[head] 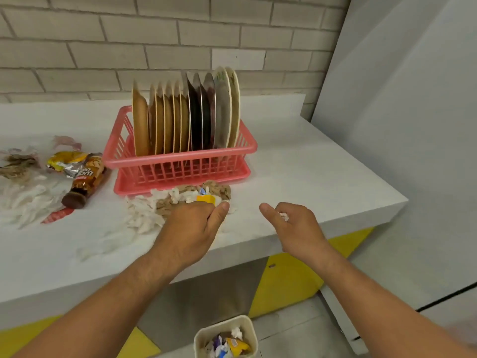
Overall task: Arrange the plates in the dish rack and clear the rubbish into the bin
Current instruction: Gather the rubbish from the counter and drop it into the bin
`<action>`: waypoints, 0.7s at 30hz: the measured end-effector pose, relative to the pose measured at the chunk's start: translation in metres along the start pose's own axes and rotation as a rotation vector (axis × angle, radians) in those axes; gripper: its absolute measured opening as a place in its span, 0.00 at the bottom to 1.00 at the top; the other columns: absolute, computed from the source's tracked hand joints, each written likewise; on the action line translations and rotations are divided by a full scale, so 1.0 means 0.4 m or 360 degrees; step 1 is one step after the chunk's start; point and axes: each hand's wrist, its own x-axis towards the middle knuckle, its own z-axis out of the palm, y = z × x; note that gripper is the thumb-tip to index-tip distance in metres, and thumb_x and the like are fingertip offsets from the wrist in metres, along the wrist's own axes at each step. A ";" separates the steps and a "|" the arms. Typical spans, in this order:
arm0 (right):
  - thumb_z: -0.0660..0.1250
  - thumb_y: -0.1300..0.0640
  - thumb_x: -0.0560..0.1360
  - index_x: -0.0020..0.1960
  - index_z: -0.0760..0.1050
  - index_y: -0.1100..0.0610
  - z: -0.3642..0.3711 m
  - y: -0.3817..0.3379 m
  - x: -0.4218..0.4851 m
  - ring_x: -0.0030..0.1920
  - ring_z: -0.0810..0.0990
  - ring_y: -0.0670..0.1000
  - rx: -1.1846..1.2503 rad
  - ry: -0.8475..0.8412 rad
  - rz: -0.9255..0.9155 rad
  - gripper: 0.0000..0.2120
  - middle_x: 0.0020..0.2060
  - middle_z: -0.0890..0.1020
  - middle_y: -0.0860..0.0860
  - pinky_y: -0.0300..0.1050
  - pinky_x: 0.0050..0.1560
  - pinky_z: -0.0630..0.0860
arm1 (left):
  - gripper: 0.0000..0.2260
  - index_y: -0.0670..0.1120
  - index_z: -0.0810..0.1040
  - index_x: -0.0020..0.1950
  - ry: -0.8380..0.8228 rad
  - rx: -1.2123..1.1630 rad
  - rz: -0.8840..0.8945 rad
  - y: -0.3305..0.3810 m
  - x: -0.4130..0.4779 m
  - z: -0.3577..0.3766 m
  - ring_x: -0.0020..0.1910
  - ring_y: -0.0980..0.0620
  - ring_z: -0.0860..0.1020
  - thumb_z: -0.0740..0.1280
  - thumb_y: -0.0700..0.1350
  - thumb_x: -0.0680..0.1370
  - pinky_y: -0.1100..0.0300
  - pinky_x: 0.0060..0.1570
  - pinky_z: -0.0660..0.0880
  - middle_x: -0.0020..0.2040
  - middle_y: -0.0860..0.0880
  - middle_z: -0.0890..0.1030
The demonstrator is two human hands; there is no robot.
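Note:
Several plates (pixel 180 120) stand upright in the pink dish rack (pixel 180 157) on the white counter (pixel 309 171). In front of the rack lies a heap of shredded paper and wrappers (pixel 180 197). My left hand (pixel 196 226) rests palm down on this heap, fingers curled over it. My right hand (pixel 294 223) hovers at the counter's front edge, closed around a small white paper scrap (pixel 284 216). A cream bin (pixel 225 337) with wrappers inside stands on the floor below.
At the left of the counter lie a brown bottle (pixel 85 184), a crumpled foil wrapper (pixel 67 161), a red scrap (pixel 55 215) and more shredded paper (pixel 23 195). A brick wall is behind; a grey panel stands at the right.

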 end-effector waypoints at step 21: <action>0.53 0.42 0.80 0.33 0.65 0.51 0.391 0.623 -0.381 0.37 0.73 0.52 -0.0573 -0.0683 0.0378 0.21 0.34 0.78 0.54 0.45 0.38 0.68 | 0.20 0.50 0.63 0.30 -0.0684 0.0275 -0.0739 -0.250 -0.575 0.502 0.32 0.50 0.68 0.55 0.57 0.80 0.56 0.34 0.64 0.30 0.52 0.70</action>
